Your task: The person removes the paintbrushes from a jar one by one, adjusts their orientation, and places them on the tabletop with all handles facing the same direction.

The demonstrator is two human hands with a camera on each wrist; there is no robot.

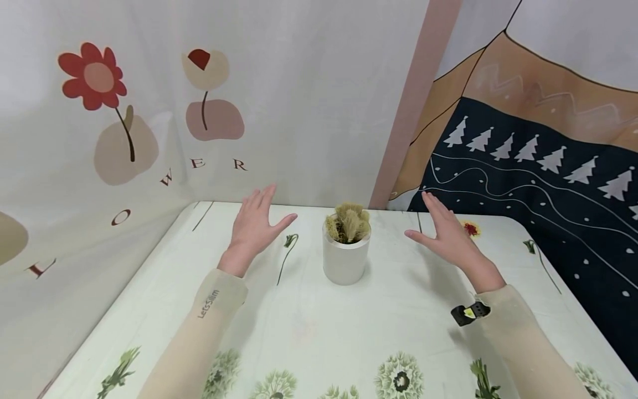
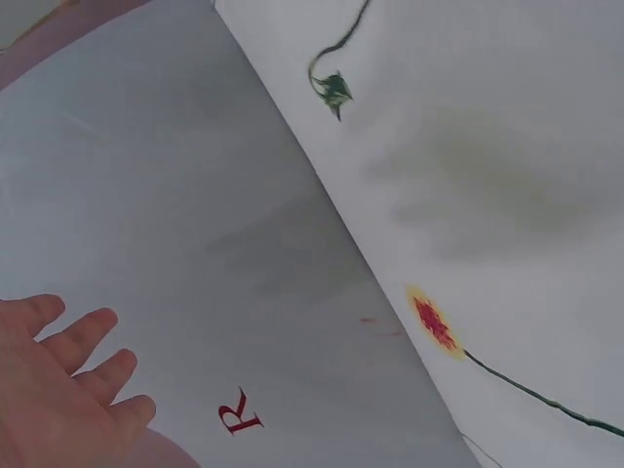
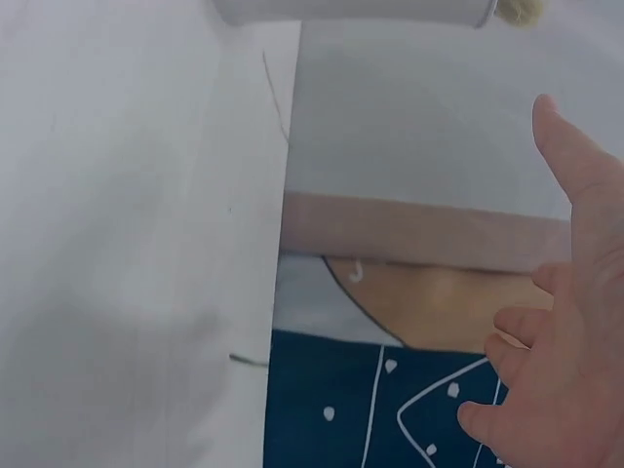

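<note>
A white cylindrical pot (image 1: 345, 265) stands upright near the far middle of the table, with a dry yellow-green plant (image 1: 350, 221) rising from its top. To its left my left hand (image 1: 255, 221) is held above the table, fingers straight and thumb spread toward the pot. On the other side my right hand (image 1: 451, 235) hovers likewise, thumb pointing inward. Neither hand touches the pot. In the right wrist view, part of the pot (image 3: 361, 10) shows at the top edge, beyond the right hand (image 3: 575, 322). The left wrist view shows only the left hand's fingers (image 2: 83, 341) against the curtain.
A white cloth with printed flowers covers the table (image 1: 299, 327). Behind it hangs a pale curtain (image 1: 309, 111) with flower prints and letters. At the right is a dark blue panel (image 1: 528, 183) with white trees. The right wrist wears a black band (image 1: 470, 313).
</note>
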